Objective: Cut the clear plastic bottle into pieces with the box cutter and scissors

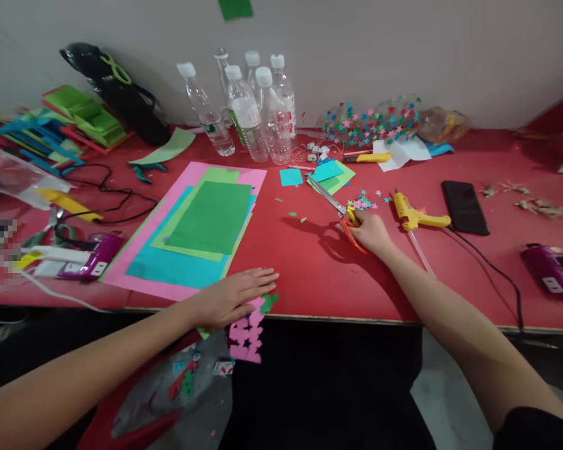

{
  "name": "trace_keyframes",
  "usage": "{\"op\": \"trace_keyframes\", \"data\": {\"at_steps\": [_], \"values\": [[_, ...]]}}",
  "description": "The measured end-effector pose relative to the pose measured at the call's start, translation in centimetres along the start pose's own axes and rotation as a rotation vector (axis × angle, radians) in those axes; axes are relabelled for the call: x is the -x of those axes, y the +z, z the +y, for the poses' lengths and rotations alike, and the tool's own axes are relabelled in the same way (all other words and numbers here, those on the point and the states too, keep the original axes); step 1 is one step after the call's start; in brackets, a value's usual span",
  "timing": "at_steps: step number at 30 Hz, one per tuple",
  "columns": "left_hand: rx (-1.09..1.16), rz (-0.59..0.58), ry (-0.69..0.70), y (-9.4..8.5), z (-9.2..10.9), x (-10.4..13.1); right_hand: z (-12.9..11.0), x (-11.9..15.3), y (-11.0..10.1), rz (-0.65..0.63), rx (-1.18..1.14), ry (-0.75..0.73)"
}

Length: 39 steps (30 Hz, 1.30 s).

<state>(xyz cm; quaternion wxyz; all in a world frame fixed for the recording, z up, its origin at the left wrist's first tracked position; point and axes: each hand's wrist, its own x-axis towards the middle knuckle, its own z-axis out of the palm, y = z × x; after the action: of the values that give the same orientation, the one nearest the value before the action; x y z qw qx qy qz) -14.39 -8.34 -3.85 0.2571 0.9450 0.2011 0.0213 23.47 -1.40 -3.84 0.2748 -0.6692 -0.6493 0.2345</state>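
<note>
My right hand (371, 232) is closed around the orange and yellow handle of a pair of scissors (329, 197), whose blades point away to the far left over the red table. At the table's front edge, my left hand (237, 295) has its fingers stretched out. Beneath it, a pink paper scrap (246, 337) with star-shaped holes hangs over the edge, beside a small green scrap (268, 303). Left of that hand lies a stack of coloured sheets, a dark green sheet (211, 219) on top. Small paper stars (363, 201) lie beyond my right hand.
Plastic bottles (248, 115) stand by the wall, with a star-covered bottle (370, 124) lying nearby. On the right are a yellow glue gun (415, 215), a phone (465, 207) and a purple device (551, 269). A red bin (122, 400) with scraps sits below the edge.
</note>
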Motion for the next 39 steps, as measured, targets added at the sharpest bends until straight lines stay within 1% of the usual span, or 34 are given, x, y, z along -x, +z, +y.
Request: {"op": "trace_keyframes", "data": {"at_steps": [2, 3, 4, 5, 7, 9, 11, 13, 14, 15, 16, 18, 20, 21, 22, 24, 25, 27, 28, 29, 30, 32, 34, 35, 36, 37, 38, 39], "values": [[0.008, 0.113, -0.009, -0.4, 0.4, 1.6, 0.0, -0.1, 0.0, 0.004, 0.013, 0.002], [0.017, 0.162, -0.031, -0.8, 0.3, 1.7, -0.1, -0.1, 0.0, 0.007, 0.018, 0.003], [0.021, 0.237, -0.090, -1.2, 0.1, 1.3, -0.1, -0.1, 0.0, 0.011, 0.023, 0.003], [0.015, 0.309, -0.166, -1.8, -0.4, 0.4, -0.2, -0.2, 0.0, 0.014, 0.027, 0.004], [0.014, 0.348, -0.321, -2.8, -1.9, -2.8, -0.3, -0.2, 0.0, 0.021, 0.033, 0.003], [-0.001, 0.353, -0.400, -3.5, -4.0, -7.2, -0.3, -0.1, 0.0, 0.027, 0.038, 0.001], [-0.057, 0.375, -0.487, -3.9, -6.0, -11.5, -0.3, -0.1, 0.0, 0.030, 0.042, -0.004], [-0.127, 0.381, -0.610, -3.9, -7.1, -14.8, -0.3, 0.0, 0.0, 0.030, 0.046, -0.012], [-0.167, 0.339, -0.619, -3.8, -7.2, -15.8, -0.3, 0.0, 0.0, 0.028, 0.048, -0.017], [-0.200, 0.279, -0.566, -3.6, -6.9, -16.3, -0.3, 0.0, 0.0, 0.024, 0.050, -0.022], [-0.221, 0.206, -0.472, -3.3, -6.3, -16.4, -0.3, 0.0, 0.0, 0.019, 0.052, -0.028], [-0.208, 0.031, -0.257, -2.3, -4.4, -15.2, -0.3, 0.1, -0.1, 0.007, 0.053, -0.039], [-0.156, -0.073, -0.085, -1.2, -1.9, -12.9, -0.3, 0.1, -0.1, -0.004, 0.053, -0.044], [-0.124, -0.105, -0.024, -0.7, -0.6, -11.4, -0.2, 0.1, -0.1, -0.009, 0.053, -0.044], [-0.089, -0.120, 0.010, -0.2, 0.6, -9.8, -0.2, 0.1, -0.1, -0.013, 0.053, -0.042], [-0.001, -0.121, 0.030, 0.5, 2.8, -6.5, -0.1, 0.0, 0.0, -0.015, 0.055, -0.033], [0.052, -0.107, 0.022, 0.6, 3.7, -4.9, -0.1, 0.0, 0.0, -0.013, 0.056, -0.029], [0.209, -0.035, -0.023, 0.5, 5.0, -1.9, -0.2, 0.0, 0.1, -0.010, 0.059, -0.023], [0.266, 0.021, -0.095, 0.4, 5.4, -0.6, -0.2, -0.1, 0.1, -0.008, 0.060, -0.020], [0.256, 0.076, -0.184, 0.2, 5.5, 0.5, -0.3, -0.1, 0.1, -0.005, 0.063, -0.017], [0.189, 0.131, -0.255, 0.1, 5.5, 1.4, -0.3, 0.0, 0.1, -0.003, 0.065, -0.015], [0.037, 0.201, -0.347, -0.3, 5.1, 2.9, -0.5, 0.0, 0.0, 0.005, 0.072, -0.008], [-0.071, 0.209, -0.383, -0.7, 4.7, 3.8, -0.7, 0.1, 0.0, 0.014, 0.076, -0.001], [-0.102, 0.184, -0.396, -1.1, 4.5, 4.1, -0.7, 0.1, 0.0, 0.016, 0.075, -0.003], [-0.123, 0.132, -0.414, -1.5, 4.4, 4.2, -0.7, 0.1, 0.0, 0.019, 0.073, -0.007], [-0.142, 0.089, -0.433, -1.9, 4.4, 4.2, -0.7, 0.1, 0.0, 0.021, 0.073, -0.011], [-0.159, 0.073, -0.444, -2.4, 4.4, 4.0, -0.7, 0.1, 0.0, 0.022, 0.073, -0.015], [-0.171, 0.093, -0.451, -2.7, 4.3, 3.6, -0.6, 0.1, 0.1, 0.021, 0.075, -0.015]]}}
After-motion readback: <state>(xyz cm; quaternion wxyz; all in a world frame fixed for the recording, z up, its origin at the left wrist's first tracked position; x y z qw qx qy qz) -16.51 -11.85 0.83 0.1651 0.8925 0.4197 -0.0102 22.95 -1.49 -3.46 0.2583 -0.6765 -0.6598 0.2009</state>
